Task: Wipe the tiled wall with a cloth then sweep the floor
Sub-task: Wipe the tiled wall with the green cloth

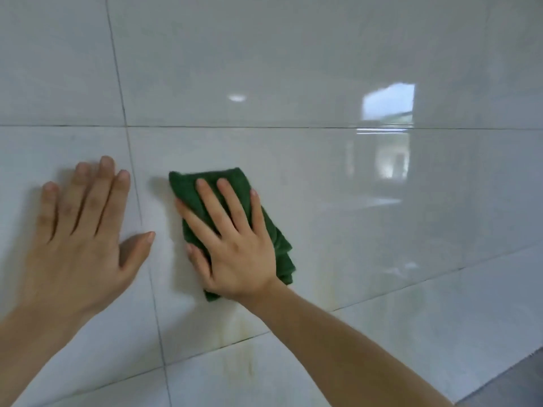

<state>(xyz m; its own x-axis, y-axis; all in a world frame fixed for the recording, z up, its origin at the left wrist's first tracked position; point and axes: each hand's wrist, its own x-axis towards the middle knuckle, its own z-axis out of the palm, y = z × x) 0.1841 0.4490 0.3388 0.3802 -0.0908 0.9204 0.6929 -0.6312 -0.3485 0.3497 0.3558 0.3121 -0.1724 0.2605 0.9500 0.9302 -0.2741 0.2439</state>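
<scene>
Green cloth (205, 188), folded, sits flat against the glossy white tiled wall (293, 69) on the middle tile row, just right of a vertical grout line (138, 201), pinned under the right hand (235, 242), whose fingers are spread and flat on it, pressing rather than gripping. Left hand (79, 239) is released and holding nothing, palm flat on the neighbouring tile across the grout line, thumb pointing toward the cloth but apart from it. Faint yellowish streaks (244, 333) run down the tiles below the cloth; a window reflection (388, 104) shows upper right, and a strip of grey floor (517, 380) lower right.
</scene>
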